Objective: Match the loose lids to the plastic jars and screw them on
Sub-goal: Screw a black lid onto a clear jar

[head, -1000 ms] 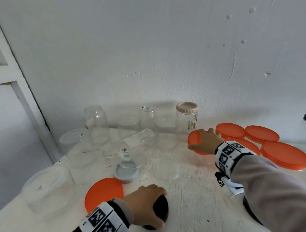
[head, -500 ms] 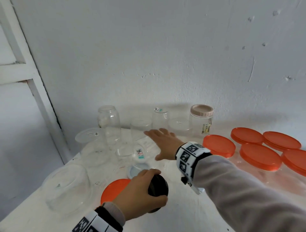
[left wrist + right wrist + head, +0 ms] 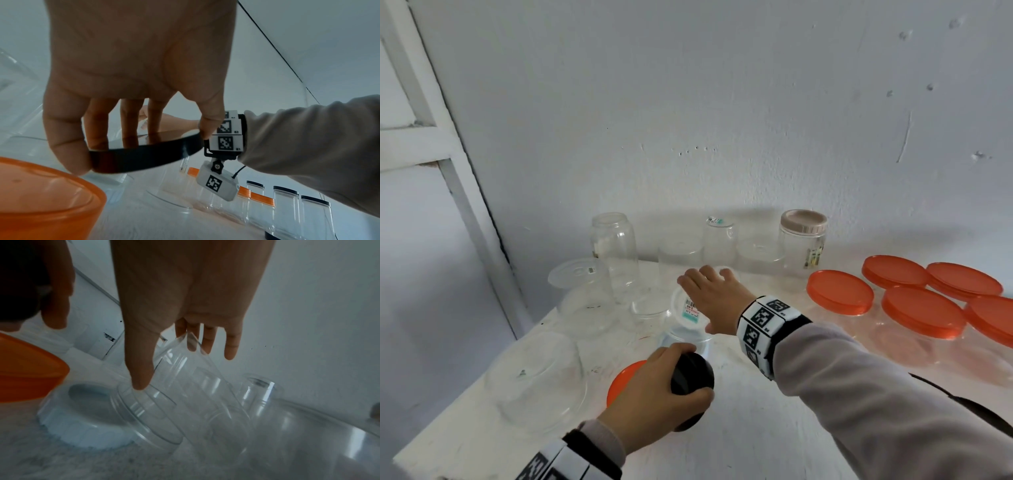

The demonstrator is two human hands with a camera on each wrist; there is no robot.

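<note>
My left hand [image 3: 654, 394] grips a black lid [image 3: 693, 378] by its rim just above the table; the left wrist view shows thumb and fingers curled round the black lid [image 3: 148, 154]. My right hand [image 3: 712, 294] reaches flat, fingers straight, over a clear jar [image 3: 685, 310] that lies tilted with a label on its base. In the right wrist view the thumb touches the mouth rim of this jar [image 3: 185, 402], and the fingers spread above its base. The jar's mouth rests against a pale grey lid [image 3: 82, 418]. A loose orange lid [image 3: 619, 380] lies under my left hand.
Several clear jars stand upturned by the wall, beside one jar with a beige lid [image 3: 803, 240]. Orange-lidded jars [image 3: 839, 296] crowd the right side. A large clear tub [image 3: 537, 377] sits upside down at the front left, near the table's edge. Black-lidded jars [image 3: 285, 199] stand further right.
My right hand left the orange-lidded jar and swung left over the tilted clear jar. My left hand lifted the black lid off the table.
</note>
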